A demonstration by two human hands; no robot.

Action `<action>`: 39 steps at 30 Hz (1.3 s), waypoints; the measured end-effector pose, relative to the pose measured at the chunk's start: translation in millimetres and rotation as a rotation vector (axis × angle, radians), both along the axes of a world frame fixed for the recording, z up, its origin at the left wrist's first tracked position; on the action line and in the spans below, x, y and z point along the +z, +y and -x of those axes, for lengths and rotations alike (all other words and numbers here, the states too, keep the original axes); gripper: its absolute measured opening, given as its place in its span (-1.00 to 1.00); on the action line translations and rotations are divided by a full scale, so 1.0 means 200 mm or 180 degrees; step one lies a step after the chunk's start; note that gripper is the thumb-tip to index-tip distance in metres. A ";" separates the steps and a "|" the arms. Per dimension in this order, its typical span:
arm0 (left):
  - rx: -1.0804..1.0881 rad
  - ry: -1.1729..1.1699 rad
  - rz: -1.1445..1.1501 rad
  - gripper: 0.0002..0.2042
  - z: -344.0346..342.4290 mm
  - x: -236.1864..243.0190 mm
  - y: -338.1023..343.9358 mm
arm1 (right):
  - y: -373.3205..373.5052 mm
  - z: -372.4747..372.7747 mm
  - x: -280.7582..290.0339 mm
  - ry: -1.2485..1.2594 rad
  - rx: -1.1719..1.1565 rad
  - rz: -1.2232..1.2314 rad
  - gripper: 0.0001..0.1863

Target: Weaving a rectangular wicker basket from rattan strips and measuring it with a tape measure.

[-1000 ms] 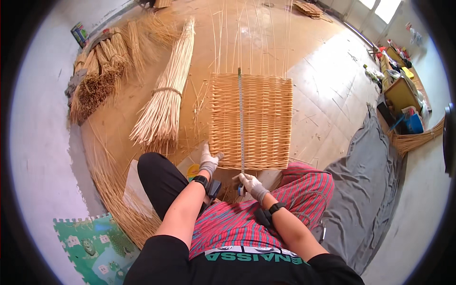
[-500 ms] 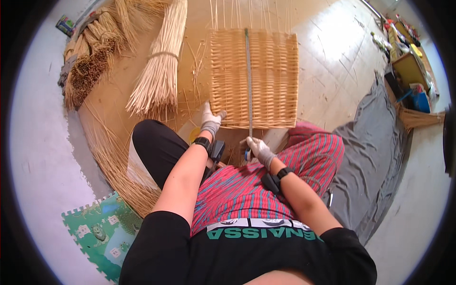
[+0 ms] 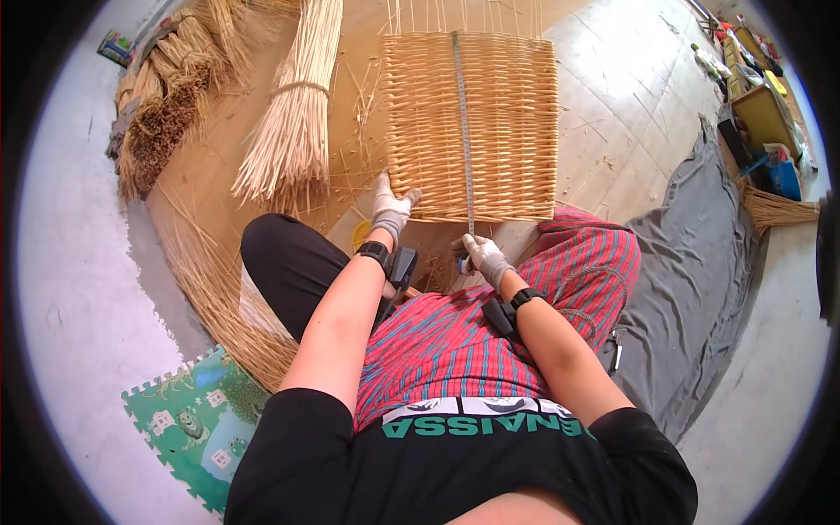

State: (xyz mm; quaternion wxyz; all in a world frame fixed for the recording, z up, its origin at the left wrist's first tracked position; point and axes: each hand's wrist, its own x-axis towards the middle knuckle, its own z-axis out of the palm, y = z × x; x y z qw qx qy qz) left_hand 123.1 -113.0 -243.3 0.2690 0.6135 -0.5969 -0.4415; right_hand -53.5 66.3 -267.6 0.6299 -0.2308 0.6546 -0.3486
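Head view: my left hand clamps the wicker panel, likely light, stiff, best edge-held; right hand pinches tape measure.

Worn items observed
Top was black, short-sleeved, with green lettering; trouser leg was black; lap cloth was red with blue stripes; gloves were whitish, grey-cuffed; black wrist straps bore boxy dark units.

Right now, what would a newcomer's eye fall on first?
Probably the woven panel in the upper middle, with a measuring tape laid down its face to the right hand; the left hand holds the panel's lower left corner. Then come the tied bundle of pale rods, upper left, and the red striped cloth, lower middle.
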 end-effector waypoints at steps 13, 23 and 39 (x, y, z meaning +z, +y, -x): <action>-0.0037 0.0637 0.0062 -0.26 0.01 -0.08 0.03 | -0.07 -0.10 0.07 -0.0484 -0.0557 0.0733 -0.65; -0.0093 0.0723 -0.0003 -0.29 0.02 0.00 0.02 | -0.15 -0.17 0.12 -0.0821 -0.0684 0.0601 -0.62; -0.0134 0.0436 0.0078 -0.25 0.02 0.02 0.02 | -0.19 -0.20 -0.10 0.0189 -0.0231 0.0355 -0.66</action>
